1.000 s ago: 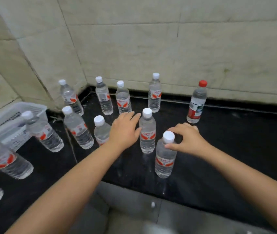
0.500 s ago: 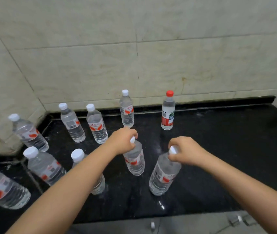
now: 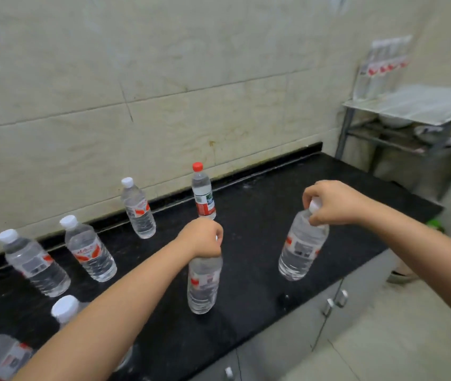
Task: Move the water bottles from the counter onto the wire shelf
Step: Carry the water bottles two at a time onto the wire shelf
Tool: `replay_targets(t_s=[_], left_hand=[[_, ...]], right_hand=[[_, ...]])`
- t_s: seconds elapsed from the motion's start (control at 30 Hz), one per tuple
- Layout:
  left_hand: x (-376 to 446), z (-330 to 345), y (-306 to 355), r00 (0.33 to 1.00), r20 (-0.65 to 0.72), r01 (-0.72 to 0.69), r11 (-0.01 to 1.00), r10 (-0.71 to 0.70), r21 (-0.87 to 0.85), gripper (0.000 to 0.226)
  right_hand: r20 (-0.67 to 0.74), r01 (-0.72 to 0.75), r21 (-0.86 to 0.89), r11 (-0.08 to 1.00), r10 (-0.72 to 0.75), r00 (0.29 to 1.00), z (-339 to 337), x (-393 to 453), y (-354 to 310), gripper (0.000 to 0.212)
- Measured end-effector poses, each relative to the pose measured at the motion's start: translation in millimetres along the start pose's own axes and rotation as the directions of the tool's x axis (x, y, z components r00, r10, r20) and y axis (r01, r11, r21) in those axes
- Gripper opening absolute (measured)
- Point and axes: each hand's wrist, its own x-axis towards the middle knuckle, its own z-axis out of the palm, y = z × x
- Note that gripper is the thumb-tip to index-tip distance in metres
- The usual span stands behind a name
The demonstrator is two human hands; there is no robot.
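Both arms reach forward over the black worktop (image 3: 260,215). The left hand (image 3: 202,237) and right hand (image 3: 329,202) each curl their fingers round a bottle's neck (caps mostly hidden): left bottle (image 3: 203,284), right bottle (image 3: 301,248).

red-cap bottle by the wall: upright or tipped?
Upright. The red-cap bottle stands on its base on the black counter, cap on top, untouched by either hand.

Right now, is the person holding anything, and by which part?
Yes, two water bottles, each by its capped top: the left hand grips one bottle, the right hand grips another bottle.
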Motion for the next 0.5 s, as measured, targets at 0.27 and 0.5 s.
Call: replay_targets(t_s=[0.27,0.5], left_hand=[[70,-21,134,0.93,-0.01,-0.367,0.93,0.367,-0.017,0.01],[154,-35,307,0.873,-0.122,-0.483,0.872,0.472,-0.076,0.022]], right_hand=[[-0.029,-0.267,0.046,0.963,0.268,0.963,-62,-55,110,0.013],[-0.087,-0.363,0.071,0.929,0.368,0.926,-88,-78,255,0.022]])
